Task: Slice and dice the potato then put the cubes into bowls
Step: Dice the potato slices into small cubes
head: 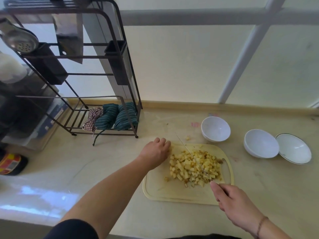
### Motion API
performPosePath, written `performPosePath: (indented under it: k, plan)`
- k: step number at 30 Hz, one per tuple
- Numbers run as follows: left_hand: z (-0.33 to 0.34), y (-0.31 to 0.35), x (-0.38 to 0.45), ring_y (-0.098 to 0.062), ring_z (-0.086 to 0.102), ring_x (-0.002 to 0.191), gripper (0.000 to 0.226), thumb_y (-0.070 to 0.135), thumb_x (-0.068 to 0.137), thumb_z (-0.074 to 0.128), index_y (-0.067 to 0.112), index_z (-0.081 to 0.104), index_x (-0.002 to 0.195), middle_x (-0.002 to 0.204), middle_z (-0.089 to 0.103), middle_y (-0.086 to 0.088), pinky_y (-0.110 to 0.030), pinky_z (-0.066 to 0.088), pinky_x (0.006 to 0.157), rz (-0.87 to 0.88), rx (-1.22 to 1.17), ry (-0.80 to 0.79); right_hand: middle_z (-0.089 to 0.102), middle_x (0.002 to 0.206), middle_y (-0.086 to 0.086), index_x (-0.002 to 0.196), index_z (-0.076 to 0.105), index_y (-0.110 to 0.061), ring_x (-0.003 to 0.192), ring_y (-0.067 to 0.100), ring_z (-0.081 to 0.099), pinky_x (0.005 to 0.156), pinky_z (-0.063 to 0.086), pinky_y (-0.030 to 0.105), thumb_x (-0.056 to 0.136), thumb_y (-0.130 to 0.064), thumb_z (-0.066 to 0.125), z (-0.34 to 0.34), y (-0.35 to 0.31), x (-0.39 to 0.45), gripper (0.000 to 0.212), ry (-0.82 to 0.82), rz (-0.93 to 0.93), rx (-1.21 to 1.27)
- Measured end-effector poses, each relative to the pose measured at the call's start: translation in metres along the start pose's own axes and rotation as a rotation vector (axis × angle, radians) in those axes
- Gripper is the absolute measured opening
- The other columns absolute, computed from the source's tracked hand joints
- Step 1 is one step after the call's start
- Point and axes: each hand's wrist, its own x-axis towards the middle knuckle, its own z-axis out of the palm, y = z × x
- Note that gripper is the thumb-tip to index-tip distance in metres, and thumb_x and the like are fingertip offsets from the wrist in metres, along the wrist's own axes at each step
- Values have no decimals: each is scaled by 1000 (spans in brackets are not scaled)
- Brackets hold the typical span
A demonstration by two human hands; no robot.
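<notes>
Left hand rests knuckles-up at the far left corner of the cutting board, fingers curled downward against the board's edge beside the heap of potato cubes; whether it pins anything under them cannot be told. On the worktop far left of the board, a dark bottle with a red-and-yellow label lies near the worktop's edge. Behind the board and to its left stands a black wire rack, with a perforated metal ladle hanging at its top and 3 bundled cloths on its lowest shelf: 1 checked and 2 green-striped. The pale yellow board carries the diced potato piled across its middle and right half, and a few stray bits lie on the worktop just past the board's far edge. A knife runs diagonally over the heap, its thin blade pointing away toward the rack. Right hand grips the knife's handle at the board's near right corner, index finger stretched along it, a cord bracelet on the wrist. Beyond the board's far right corner sits 1 white bowl. Further right of the board are 2 more white bowls, touching, the outer one tilted and dark-rimmed.
</notes>
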Motion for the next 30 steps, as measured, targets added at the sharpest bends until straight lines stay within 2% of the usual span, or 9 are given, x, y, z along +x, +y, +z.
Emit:
performPosePath:
  k: [3, 6, 10, 13, 17, 20, 22, 25, 30]
  plan:
    - [-3, -1, -7, -25, 56, 101, 38, 38, 110, 33, 11, 50, 130, 115, 56, -8, -37, 50, 78, -99, -74, 18, 29, 50, -2, 68, 40, -13, 39, 13, 23, 39, 21, 22, 78, -70, 43, -1, -2, -1, 57, -79, 95, 135]
    - [-3, -1, -27, -23, 59, 94, 35, 41, 110, 34, 13, 55, 117, 98, 53, -1, -34, 49, 74, -257, -204, 24, 33, 55, 4, 74, 43, -13, 38, 15, 22, 38, 22, 19, 86, -68, 42, -4, 0, -1, 56, -262, 227, 245]
    - [4, 4, -72, -23, 59, 79, 35, 37, 108, 39, 13, 61, 94, 83, 60, 0, -33, 47, 67, -640, -644, 233, 36, 56, 4, 79, 45, -14, 39, 13, 25, 38, 23, 19, 82, -72, 40, 3, 7, 1, 58, -461, 317, 317]
    - [3, 15, -103, -30, 60, 65, 47, 36, 108, 41, 5, 53, 75, 68, 58, -8, -38, 48, 60, -928, -1053, 390, 34, 56, 4, 81, 44, -14, 38, 12, 24, 36, 20, 18, 82, -71, 38, 15, 11, 5, 57, -561, 360, 335]
    - [7, 24, -122, -28, 61, 62, 48, 42, 109, 39, 2, 60, 95, 77, 63, -18, -36, 53, 57, -1300, -1782, 516, 33, 57, 3, 79, 45, -16, 38, 11, 23, 34, 19, 19, 84, -72, 39, 26, 11, 12, 56, -662, 405, 326]
    - [3, 33, -126, -22, 49, 51, 44, 42, 109, 37, 4, 57, 98, 72, 63, -15, -29, 42, 47, -1243, -2137, 604, 34, 57, 3, 76, 46, -16, 39, 11, 23, 33, 20, 19, 85, -71, 41, 34, 10, 17, 55, -704, 420, 311]
    - [1, 38, -125, -20, 43, 48, 39, 38, 109, 37, 6, 57, 97, 73, 64, -13, -28, 35, 46, -1214, -2149, 599, 35, 56, 3, 75, 47, -16, 38, 11, 23, 34, 19, 19, 86, -70, 41, 36, 9, 19, 56, -707, 428, 311]
    - [2, 43, -123, -17, 42, 47, 29, 28, 106, 40, 16, 65, 106, 85, 70, -8, -27, 29, 49, -1220, -1908, 485, 35, 56, 3, 75, 48, -17, 38, 11, 24, 35, 20, 19, 89, -69, 40, 34, 12, 24, 55, -685, 419, 288]
    - [9, 62, -115, -16, 46, 56, 33, 29, 108, 39, 15, 69, 100, 96, 66, -4, -26, 37, 45, -1171, -1598, 420, 33, 57, 3, 76, 47, -17, 36, 11, 24, 36, 24, 16, 85, -70, 45, 19, 17, 28, 54, -609, 437, 330]
